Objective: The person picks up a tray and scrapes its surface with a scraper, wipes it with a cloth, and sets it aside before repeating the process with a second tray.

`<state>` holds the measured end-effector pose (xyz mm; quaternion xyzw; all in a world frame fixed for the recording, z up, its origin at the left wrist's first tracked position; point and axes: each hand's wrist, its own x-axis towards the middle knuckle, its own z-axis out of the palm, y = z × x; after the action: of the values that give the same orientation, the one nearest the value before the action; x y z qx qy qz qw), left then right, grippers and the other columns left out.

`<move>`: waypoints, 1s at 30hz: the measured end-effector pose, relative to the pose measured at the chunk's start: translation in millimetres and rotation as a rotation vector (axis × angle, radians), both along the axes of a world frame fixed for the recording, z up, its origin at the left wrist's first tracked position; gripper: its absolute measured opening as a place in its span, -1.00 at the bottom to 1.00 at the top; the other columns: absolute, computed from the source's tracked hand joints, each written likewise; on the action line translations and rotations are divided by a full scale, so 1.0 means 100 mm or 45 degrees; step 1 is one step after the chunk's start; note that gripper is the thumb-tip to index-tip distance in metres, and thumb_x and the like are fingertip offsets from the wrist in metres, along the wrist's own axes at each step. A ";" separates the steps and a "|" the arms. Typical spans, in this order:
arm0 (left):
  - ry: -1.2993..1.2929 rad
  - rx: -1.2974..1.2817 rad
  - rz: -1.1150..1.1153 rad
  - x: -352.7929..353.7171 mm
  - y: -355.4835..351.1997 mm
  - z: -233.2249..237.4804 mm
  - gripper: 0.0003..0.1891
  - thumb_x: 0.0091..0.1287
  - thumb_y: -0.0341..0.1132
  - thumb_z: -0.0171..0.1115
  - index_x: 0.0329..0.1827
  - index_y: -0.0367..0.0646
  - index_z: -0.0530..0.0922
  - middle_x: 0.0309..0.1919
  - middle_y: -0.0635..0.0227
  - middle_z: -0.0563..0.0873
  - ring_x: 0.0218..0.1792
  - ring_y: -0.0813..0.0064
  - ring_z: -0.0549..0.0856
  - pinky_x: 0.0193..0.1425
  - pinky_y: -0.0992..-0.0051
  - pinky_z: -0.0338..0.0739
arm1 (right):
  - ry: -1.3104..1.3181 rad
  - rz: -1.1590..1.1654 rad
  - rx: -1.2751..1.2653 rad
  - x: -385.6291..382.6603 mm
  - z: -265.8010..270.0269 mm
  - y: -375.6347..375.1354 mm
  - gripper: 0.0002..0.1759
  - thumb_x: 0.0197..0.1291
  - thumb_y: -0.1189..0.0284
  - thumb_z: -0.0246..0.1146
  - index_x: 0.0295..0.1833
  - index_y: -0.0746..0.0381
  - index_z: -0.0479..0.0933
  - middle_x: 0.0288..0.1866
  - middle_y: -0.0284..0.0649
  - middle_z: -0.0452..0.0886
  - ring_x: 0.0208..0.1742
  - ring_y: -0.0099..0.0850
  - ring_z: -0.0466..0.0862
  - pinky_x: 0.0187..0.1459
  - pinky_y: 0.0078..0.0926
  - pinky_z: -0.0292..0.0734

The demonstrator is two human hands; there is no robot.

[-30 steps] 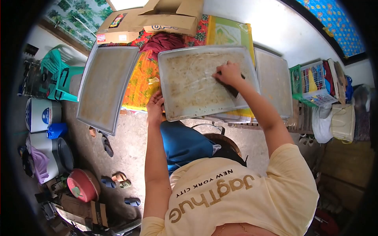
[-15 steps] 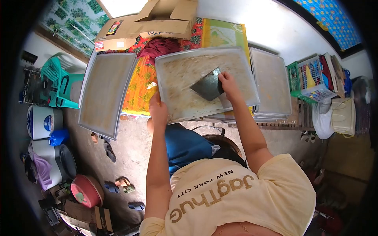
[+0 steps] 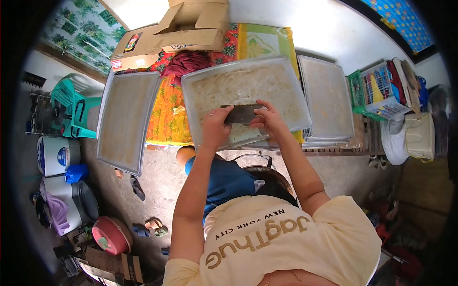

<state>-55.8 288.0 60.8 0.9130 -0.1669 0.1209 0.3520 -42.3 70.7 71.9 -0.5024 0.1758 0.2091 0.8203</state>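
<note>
The left hand [image 3: 218, 125] is pinching one end of a thin, dark, rectangular plate [image 3: 241, 114]; the right hand [image 3: 272, 120] is touching the other, its grip unclear from here. The plate's long axis is running crosswise, over a brown-stained, rimmed tray [image 3: 210, 83]. Beyond, crumpled maroon cloth [image 3: 186, 64] is lying.

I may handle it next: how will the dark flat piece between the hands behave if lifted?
The dark flat piece is probably stiff, as its edges look straight between the left hand and right hand. Being small beside the tray, it is likely light. Its flat shape makes rolling unlikely.
</note>
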 end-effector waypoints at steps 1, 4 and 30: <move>0.018 -0.139 0.005 0.04 0.01 0.05 -0.45 0.05 -0.48 0.42 0.19 -0.01 0.62 -0.02 0.26 0.74 0.05 0.22 0.69 0.22 0.27 0.51 | 0.025 -0.014 0.071 0.04 -0.02 -0.03 -0.40 0.30 0.52 0.21 0.42 0.24 0.24 -0.25 -0.20 0.61 -0.39 -0.40 0.73 -0.31 -0.32 0.78; 0.127 -0.435 0.028 0.15 0.06 0.07 -0.52 0.05 -0.50 0.47 0.11 -0.06 0.67 -0.11 0.24 0.77 -0.03 0.23 0.71 0.06 0.34 0.58 | 0.110 -0.010 0.287 0.16 -0.02 -0.03 -0.39 0.30 0.55 0.17 0.44 0.27 0.19 -0.27 -0.13 0.63 -0.39 -0.37 0.75 -0.27 -0.26 0.79; 0.706 -0.156 0.272 0.56 0.05 -0.31 -0.49 0.21 0.07 0.39 -0.08 -0.26 0.68 -0.22 -0.05 0.76 -0.13 -0.04 0.73 -0.03 0.17 0.58 | -0.741 -0.007 -2.342 0.50 -0.79 -0.36 -0.43 0.43 0.04 0.01 0.47 0.01 0.34 0.52 -0.17 0.32 0.58 -0.17 0.19 0.51 0.22 -0.09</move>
<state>-0.2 293.0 30.2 0.9007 0.0399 -0.0867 0.4238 7.3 35.1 -7.1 -0.9804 0.0619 -0.1452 0.1178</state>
